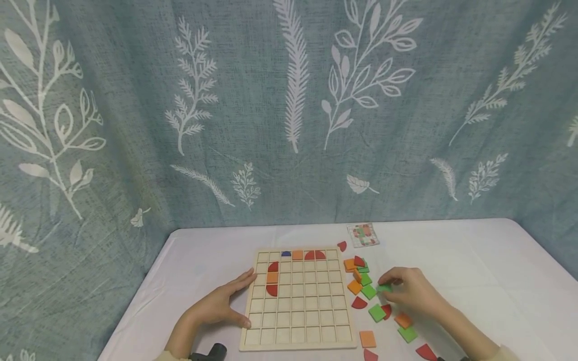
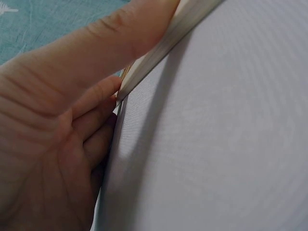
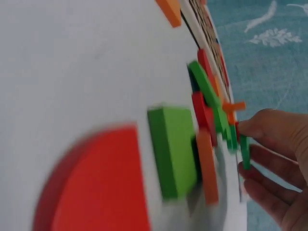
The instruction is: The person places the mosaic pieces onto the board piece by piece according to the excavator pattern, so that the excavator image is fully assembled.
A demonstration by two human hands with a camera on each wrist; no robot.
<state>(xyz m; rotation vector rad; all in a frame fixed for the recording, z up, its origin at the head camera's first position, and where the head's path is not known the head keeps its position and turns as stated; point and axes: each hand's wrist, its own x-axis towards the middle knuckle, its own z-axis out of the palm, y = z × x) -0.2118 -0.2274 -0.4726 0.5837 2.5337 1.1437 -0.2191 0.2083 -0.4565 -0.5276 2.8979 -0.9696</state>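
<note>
The left hand (image 1: 221,303) rests at the left edge of a wooden grid board (image 1: 298,320), thumb and fingers spread and touching its rim. In the left wrist view, the thumb (image 2: 106,41) lies along that rim. To the right of the board, the right hand (image 1: 419,291) pinches a green tile (image 1: 385,288) between thumb and fingers. The right wrist view shows this green tile (image 3: 245,151) edge-on, raised at the fingertips. On the board sit a blue half-round piece (image 1: 286,254), orange squares (image 1: 272,278) and red quarter-round pieces (image 1: 314,255).
Loose green squares (image 1: 377,313), orange squares (image 1: 368,339) and red quarter-rounds (image 1: 359,303) lie scattered right of the board, some overlapping. A printed pattern card (image 1: 364,235) lies behind them. A patterned blue-green curtain (image 1: 271,125) hangs behind the white-covered table (image 1: 212,250).
</note>
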